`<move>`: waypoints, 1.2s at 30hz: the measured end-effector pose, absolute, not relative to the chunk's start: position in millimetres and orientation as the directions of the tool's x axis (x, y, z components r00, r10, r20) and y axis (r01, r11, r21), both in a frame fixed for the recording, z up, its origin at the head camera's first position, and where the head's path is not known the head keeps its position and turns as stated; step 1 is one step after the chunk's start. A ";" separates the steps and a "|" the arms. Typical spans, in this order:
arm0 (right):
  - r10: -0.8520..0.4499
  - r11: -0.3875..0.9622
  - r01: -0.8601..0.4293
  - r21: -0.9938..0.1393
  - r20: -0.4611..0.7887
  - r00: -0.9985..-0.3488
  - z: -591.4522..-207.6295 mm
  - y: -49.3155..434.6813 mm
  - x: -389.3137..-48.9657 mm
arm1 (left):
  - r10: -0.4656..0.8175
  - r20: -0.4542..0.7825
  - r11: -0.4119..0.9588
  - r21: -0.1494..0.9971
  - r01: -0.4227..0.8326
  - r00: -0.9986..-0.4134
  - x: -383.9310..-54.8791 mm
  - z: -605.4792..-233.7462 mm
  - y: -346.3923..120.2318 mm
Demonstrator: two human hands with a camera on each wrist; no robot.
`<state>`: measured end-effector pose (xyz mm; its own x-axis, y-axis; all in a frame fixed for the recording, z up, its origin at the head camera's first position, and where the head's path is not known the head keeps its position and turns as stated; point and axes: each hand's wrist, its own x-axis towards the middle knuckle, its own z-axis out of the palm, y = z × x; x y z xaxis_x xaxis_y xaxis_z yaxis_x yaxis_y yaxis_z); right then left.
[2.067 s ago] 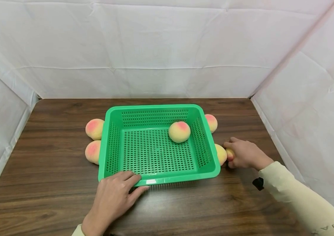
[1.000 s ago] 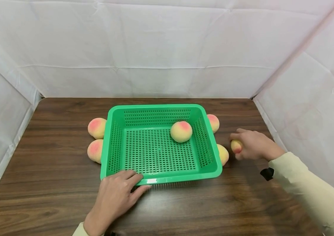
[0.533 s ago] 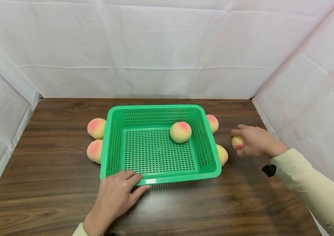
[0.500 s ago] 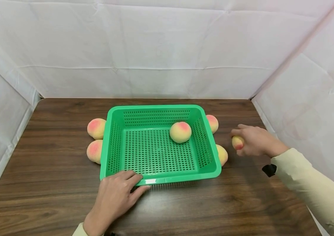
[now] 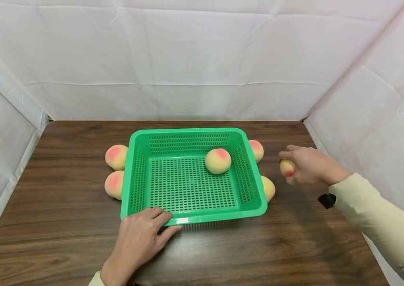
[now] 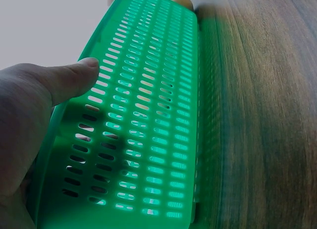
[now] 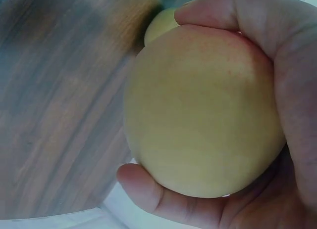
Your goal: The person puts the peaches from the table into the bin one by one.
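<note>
My left hand (image 5: 135, 238) grips the near rim of a green plastic basket (image 5: 220, 216), fingers over the edge. In the left wrist view the thumb (image 6: 74, 80) presses the outside of the slotted wall. To the right of the basket, my right hand (image 5: 310, 165) holds a yellow-and-pink peach (image 5: 287, 168). The right wrist view shows this peach (image 7: 203, 110) filling the grasp, with fingers and thumb curled round its sides. One other peach (image 5: 218, 161) lies inside the basket, near its right wall.
Two peaches (image 5: 116, 157) (image 5: 114, 185) sit against the basket's left side, and two more (image 5: 256, 151) (image 5: 268, 188) against its right side, partly hidden by the rim. White sheeting (image 5: 187, 59) encloses the brown wooden table (image 5: 55, 222) at the back and sides.
My right hand has drawn its peach away from the near-right peach, a little up and to the right, and then stayed nearly still. The left hand keeps its hold on the rim.
</note>
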<state>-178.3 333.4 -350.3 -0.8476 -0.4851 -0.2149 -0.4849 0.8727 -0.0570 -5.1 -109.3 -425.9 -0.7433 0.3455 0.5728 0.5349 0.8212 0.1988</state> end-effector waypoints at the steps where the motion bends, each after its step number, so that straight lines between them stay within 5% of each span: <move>1: -0.487 0.871 -0.487 -0.055 -0.214 -0.847 -349.1 332.6 -179.0 | 0.346 0.572 0.821 0.199 0.535 -0.744 -5.1 -426.1 -109.4; 36: -0.569 0.818 -0.575 -0.023 -0.184 -0.802 -318.2 287.6 -198.0 | 0.344 0.594 0.816 0.194 0.544 -0.727 -4.9 -426.9 -108.3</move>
<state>-198.0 287.6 -318.2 -0.8018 -0.5687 -0.1835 -0.5749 0.8179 -0.0228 -4.9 -108.3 -426.9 -0.7273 0.3443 0.5937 0.5445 0.8161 0.1937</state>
